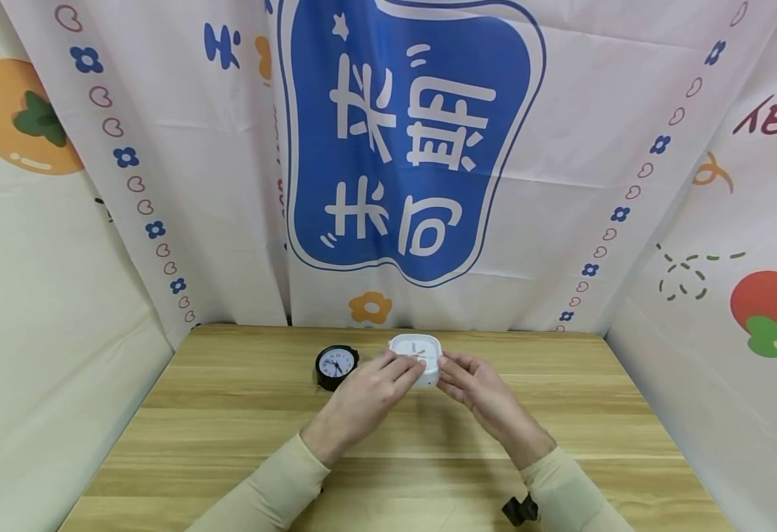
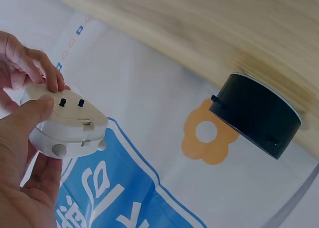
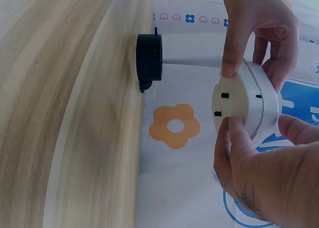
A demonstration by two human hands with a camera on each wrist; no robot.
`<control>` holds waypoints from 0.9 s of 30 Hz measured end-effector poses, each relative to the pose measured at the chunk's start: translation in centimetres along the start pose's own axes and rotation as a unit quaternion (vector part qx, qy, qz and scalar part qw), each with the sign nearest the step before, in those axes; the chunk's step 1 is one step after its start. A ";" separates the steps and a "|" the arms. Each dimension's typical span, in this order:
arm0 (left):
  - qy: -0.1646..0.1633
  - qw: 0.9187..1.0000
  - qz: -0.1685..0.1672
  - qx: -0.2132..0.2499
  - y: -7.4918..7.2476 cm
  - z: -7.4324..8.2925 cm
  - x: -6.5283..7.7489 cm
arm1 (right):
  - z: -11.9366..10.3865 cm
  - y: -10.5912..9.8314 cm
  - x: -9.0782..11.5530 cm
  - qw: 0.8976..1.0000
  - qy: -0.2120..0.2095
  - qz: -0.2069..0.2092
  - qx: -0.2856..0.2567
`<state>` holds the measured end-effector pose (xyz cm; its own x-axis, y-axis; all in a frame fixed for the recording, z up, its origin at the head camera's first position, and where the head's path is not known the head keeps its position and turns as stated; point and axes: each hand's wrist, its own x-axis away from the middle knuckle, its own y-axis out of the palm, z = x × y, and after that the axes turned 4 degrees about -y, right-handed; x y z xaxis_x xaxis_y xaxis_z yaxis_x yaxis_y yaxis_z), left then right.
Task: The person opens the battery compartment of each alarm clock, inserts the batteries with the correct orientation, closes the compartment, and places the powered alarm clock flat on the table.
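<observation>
A white alarm clock (image 1: 406, 345) with rounded corners is held between both hands over the far part of the table, its dial turned up toward the head camera. The left hand (image 1: 364, 388) grips it from the left, fingers across the dial and the thumb (image 2: 35, 112) on the back. At its right side the right hand (image 1: 481, 391) pinches the casing, fingertips on the back in the right wrist view. Two black knobs (image 3: 221, 104) stick out of that cream back (image 2: 75, 110). A round black alarm clock (image 1: 336, 366) stands on the table, left of the hands.
The wooden table (image 1: 228, 421) ends at a printed cloth backdrop (image 1: 561, 222) with a blue patch. Cloth walls rise at left (image 1: 49, 295) and right (image 1: 707, 384). A small black device (image 1: 520, 510) sits by the right cuff.
</observation>
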<state>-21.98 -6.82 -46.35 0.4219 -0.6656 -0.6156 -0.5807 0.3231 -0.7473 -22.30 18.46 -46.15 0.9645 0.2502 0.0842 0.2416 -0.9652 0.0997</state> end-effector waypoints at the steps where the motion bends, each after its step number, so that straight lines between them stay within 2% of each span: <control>1: 0.005 1.000 0.001 -0.003 0.0 0.0 0.0 | 0.0 0.0 0.0 1.000 -0.001 -0.002 0.000; 6: 0.016 1.000 -0.007 -0.001 0.0 0.1 0.1 | 0.2 -0.2 0.0 1.000 -0.010 -0.016 0.006; 9: 0.016 1.000 -0.015 0.014 -0.1 0.1 0.2 | 0.1 -0.2 0.0 1.000 -0.014 -0.009 0.011; 12: 0.004 0.999 -0.022 0.048 0.0 0.0 0.3 | 0.1 -0.2 0.0 1.000 -0.015 0.007 0.016; 15: -0.027 0.994 -0.030 0.103 0.0 -0.1 0.3 | 0.0 -0.2 0.0 0.999 -0.019 0.017 0.034; 19: -0.092 0.978 -0.044 0.183 -0.2 -0.3 0.4 | -0.1 -0.3 0.2 0.997 -0.032 0.015 0.071; 23: -0.160 0.957 -0.050 0.238 -0.4 -0.6 0.4 | -0.1 -0.4 0.3 0.993 -0.048 0.008 0.109; 27: -0.214 0.933 -0.051 0.285 -0.5 -1.0 0.3 | -0.1 -0.6 0.4 0.985 -0.069 -0.004 0.159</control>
<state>-22.26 -7.79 -45.90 0.7652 -0.4223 -0.4859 -0.1095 0.6584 -0.7446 -22.02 19.11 -46.06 0.9624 0.2663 -0.0539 0.2491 -0.9439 -0.2167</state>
